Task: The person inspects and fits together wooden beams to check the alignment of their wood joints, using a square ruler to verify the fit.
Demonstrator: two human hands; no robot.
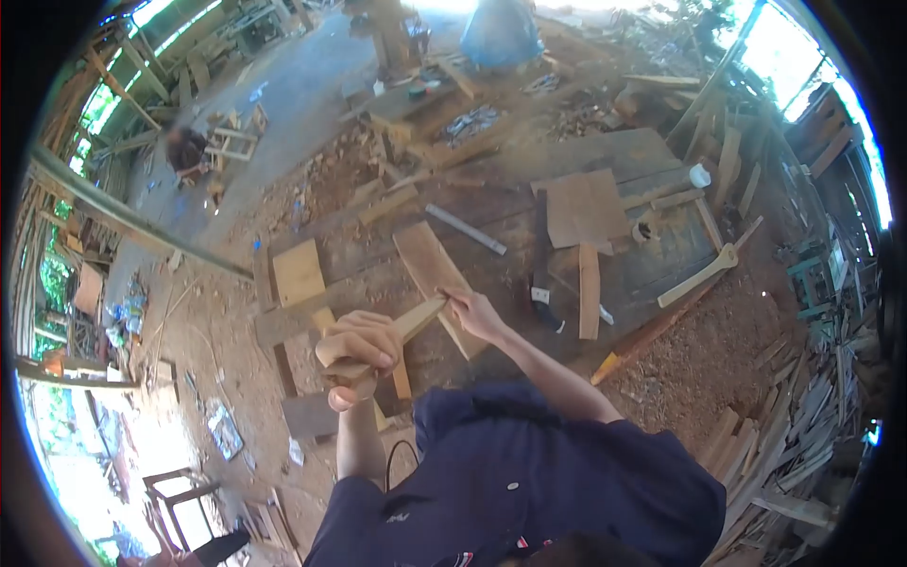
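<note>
My left hand point(357, 357) is wrapped round the thick end of a pale piece of wood point(418, 319), held up above the workbench. The fingers of my right hand point(475, 314) are closed on the narrow far end of the same piece. Below both hands lies a flat wooden board point(430, 253) on the bench. Another narrow strip of wood point(402, 374) shows just beside my left hand, partly covered. What my left palm hides of the wood cannot be seen.
The dark workbench point(515, 180) carries a metal ruler-like bar point(465, 230), a square board point(299, 272), a brown panel point(579, 210), a long dark tool point(540, 241) and a curved wooden piece point(699, 275). Scrap wood point(794, 454) is piled right. A person point(186, 154) sits far left.
</note>
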